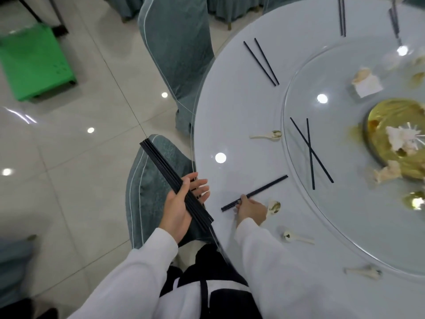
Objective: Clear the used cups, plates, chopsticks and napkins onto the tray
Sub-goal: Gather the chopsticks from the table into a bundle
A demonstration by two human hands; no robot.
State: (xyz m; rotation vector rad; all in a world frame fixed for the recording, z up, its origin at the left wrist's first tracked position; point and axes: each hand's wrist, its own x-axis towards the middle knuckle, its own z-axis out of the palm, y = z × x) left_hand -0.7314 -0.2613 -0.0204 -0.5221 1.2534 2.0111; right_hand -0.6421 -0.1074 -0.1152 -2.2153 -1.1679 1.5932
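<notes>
My left hand (178, 209) is palm-up beside the table edge, with a bundle of several black chopsticks (161, 163) lying across it under the thumb. My right hand (250, 210) rests on the round white table (230, 125) and pinches the near end of a black chopstick pair (264, 189). More black chopstick pairs lie at the far left of the table (261, 62), crossed on the glass turntable (309, 153), and at the far edge (342, 17). No tray is in view.
Cream spoons lie on the table (266, 135) (273, 207) (296, 237) (363, 271). The turntable (333, 215) carries crumpled napkins (365, 82) and a gold dish of scraps (397, 132). Teal-covered chairs (177, 54) (149, 192) stand at the table. A green crate (34, 63) sits on the tiled floor.
</notes>
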